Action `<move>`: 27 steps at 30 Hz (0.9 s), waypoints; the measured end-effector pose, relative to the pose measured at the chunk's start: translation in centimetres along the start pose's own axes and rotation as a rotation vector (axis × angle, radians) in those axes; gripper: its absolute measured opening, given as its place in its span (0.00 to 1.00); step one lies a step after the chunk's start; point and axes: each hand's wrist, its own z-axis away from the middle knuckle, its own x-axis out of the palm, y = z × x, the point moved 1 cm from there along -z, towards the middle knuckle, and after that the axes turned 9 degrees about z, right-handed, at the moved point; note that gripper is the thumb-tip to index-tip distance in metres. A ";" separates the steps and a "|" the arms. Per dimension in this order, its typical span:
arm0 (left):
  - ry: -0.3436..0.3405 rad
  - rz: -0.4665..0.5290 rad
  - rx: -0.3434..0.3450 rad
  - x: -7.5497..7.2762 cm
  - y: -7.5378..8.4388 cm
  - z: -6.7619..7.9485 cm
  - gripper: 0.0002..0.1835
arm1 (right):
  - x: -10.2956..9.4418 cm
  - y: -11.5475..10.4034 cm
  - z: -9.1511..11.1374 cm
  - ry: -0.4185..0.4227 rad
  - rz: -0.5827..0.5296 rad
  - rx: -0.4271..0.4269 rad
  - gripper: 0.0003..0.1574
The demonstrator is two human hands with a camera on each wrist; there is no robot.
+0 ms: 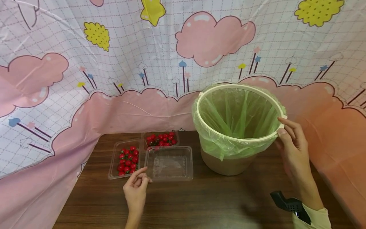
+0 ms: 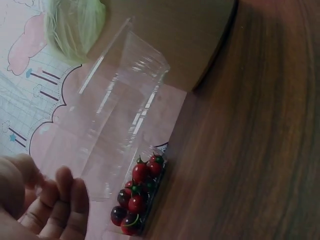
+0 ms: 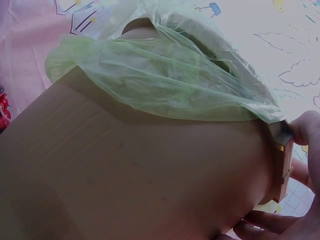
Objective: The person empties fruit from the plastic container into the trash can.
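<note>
My left hand (image 1: 135,187) pinches the left edge of a clear plastic box (image 1: 171,179), with thumb and fingertips meeting at its rim. In the left wrist view the box (image 2: 112,125) is raised off the wooden table, nothing inside it. At the right, my right hand (image 1: 295,146) grips the pale rim of a beige trash bin (image 1: 228,167) between thumb and fingers. A light green bag (image 1: 220,148) lines the bin and folds over its outside. In the right wrist view the fingers (image 3: 267,220) reach along the bin's side.
Left of the raised box stands a clear tray (image 1: 112,168) of cherry tomatoes (image 1: 127,161). Another tray (image 1: 177,136) of cherry tomatoes (image 1: 161,139) sits behind it. A patterned pink and white cloth (image 1: 143,108) hangs around the dark wooden table (image 1: 183,203) at the back and sides.
</note>
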 end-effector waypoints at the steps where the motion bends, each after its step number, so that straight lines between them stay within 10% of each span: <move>1: -0.005 -0.022 -0.017 -0.1 -0.2 0.1 0.15 | 0.0 0.0 0.0 0.001 0.003 0.001 0.27; 15: 0.004 -0.094 -0.258 -1.2 -2.0 0.9 0.13 | 0.0 0.2 0.0 -0.015 -0.020 -0.035 0.26; 27: -0.075 -0.102 -0.274 -1.9 -3.2 0.8 0.12 | 0.1 -0.1 0.2 0.000 0.025 -0.010 0.27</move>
